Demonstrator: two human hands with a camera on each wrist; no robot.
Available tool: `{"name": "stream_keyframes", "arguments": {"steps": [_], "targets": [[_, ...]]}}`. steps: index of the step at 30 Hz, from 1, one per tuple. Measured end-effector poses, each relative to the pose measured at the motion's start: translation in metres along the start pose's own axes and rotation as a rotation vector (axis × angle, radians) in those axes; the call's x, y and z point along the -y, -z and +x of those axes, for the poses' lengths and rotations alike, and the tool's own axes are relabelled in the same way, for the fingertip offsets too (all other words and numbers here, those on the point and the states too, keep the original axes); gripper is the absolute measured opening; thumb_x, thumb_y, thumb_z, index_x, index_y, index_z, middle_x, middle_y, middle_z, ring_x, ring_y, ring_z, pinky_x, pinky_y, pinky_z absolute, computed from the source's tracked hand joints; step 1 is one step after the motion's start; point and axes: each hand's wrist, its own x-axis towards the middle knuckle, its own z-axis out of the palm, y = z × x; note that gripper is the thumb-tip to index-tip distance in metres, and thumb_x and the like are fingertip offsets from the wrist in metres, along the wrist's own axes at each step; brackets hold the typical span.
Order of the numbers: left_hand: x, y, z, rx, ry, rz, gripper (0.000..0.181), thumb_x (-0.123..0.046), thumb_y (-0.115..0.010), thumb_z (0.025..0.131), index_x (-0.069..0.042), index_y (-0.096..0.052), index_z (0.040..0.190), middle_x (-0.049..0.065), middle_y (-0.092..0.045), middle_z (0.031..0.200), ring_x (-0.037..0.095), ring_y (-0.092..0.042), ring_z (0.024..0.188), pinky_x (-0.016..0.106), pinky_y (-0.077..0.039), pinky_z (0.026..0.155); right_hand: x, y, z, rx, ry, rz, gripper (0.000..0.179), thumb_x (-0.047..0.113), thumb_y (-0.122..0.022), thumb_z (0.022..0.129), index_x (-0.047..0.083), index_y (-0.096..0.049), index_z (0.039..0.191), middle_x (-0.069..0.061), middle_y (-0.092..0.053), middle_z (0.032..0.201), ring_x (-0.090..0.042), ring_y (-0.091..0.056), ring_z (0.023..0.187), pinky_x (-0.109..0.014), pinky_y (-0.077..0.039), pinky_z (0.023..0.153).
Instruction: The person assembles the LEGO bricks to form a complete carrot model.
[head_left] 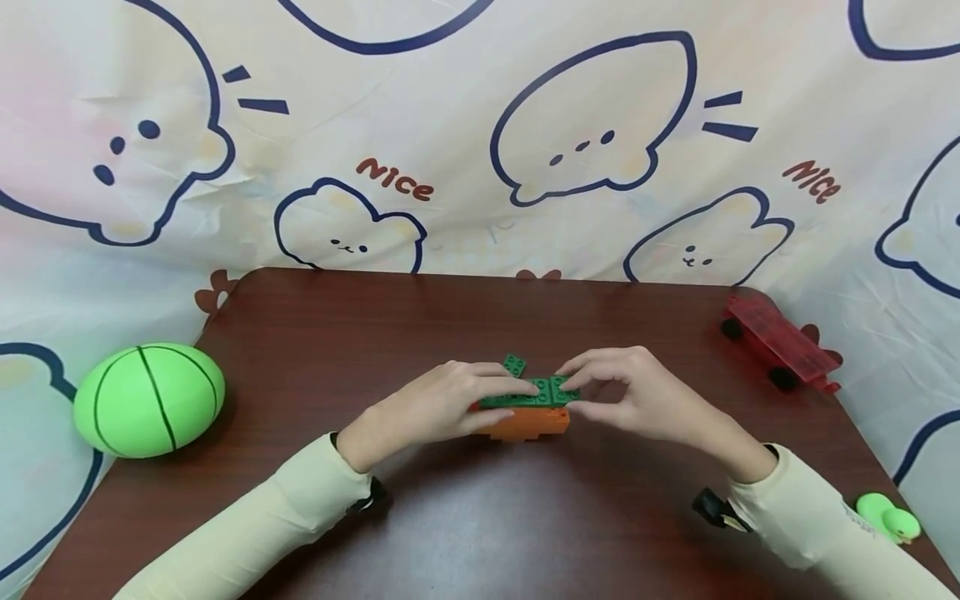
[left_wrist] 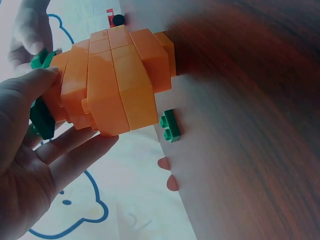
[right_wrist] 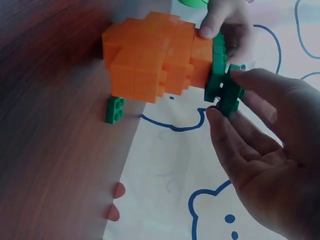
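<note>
A stepped model of orange toy building bricks (head_left: 525,423) stands on the table, topped by a layer of green bricks (right_wrist: 216,65). My left hand (head_left: 442,404) grips its upper part, thumb on the near side and fingers across the top and far side. From the right, my right hand (head_left: 637,392) pinches a green brick (right_wrist: 231,92) between thumb and fingers. In the right wrist view that brick sits tilted against the green layer; whether its studs are locked cannot be told. A loose green brick (head_left: 514,365) lies on the table just behind the model.
A bright green ball (head_left: 148,400) with dark lines rests at the table's left edge. Toward the back right is a translucent red toy car (head_left: 780,337) with black wheels. A small green toy duck (head_left: 887,517) lies by the right sleeve. Patterned cloth (head_left: 465,125) hangs behind the brown table (head_left: 337,317).
</note>
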Motion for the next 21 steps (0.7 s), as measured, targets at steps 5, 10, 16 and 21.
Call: {"name": "stream_keyframes", "arguments": {"steps": [5, 10, 16, 21], "targets": [[0.000, -0.001, 0.000, 0.008, 0.002, 0.001, 0.040, -0.025, -0.071, 0.099, -0.021, -0.066, 0.138, 0.000, -0.072, 0.120, 0.004, -0.068, 0.088, 0.013, -0.055, 0.080, 0.000, -0.003, 0.002, 0.020, -0.029, -0.012, 0.027, 0.009, -0.084, 0.085, 0.021, -0.080, 0.108, -0.001, -0.076, 0.118, -0.002, -0.068, 0.082, -0.025, -0.059, 0.062], [0.000, 0.000, 0.000, 0.001, 0.005, 0.004, 0.040, -0.024, -0.072, 0.098, -0.022, -0.066, 0.137, 0.000, -0.072, 0.121, 0.004, -0.069, 0.090, 0.013, -0.056, 0.081, -0.002, -0.005, 0.005, 0.035, -0.031, 0.019, 0.024, 0.009, -0.084, 0.085, 0.023, -0.077, 0.102, -0.002, -0.076, 0.118, -0.001, -0.066, 0.076, -0.028, -0.061, 0.064], [0.000, -0.001, -0.001, -0.002, -0.004, 0.008, 0.039, -0.023, -0.071, 0.099, -0.021, -0.066, 0.138, 0.000, -0.071, 0.121, 0.003, -0.068, 0.089, 0.012, -0.055, 0.079, -0.007, -0.014, 0.007, 0.023, -0.031, 0.078, 0.027, 0.004, -0.086, 0.081, 0.022, -0.073, 0.095, -0.002, -0.078, 0.112, -0.003, -0.071, 0.080, -0.030, -0.063, 0.069], [0.001, -0.001, 0.000, -0.010, -0.004, 0.012, 0.040, -0.024, -0.072, 0.098, -0.022, -0.066, 0.137, -0.001, -0.072, 0.120, 0.004, -0.068, 0.089, 0.013, -0.055, 0.080, -0.009, -0.019, 0.006, -0.020, -0.020, 0.102, 0.029, 0.001, -0.088, 0.078, 0.018, -0.071, 0.095, -0.005, -0.079, 0.108, -0.004, -0.072, 0.082, -0.032, -0.063, 0.068]]}}
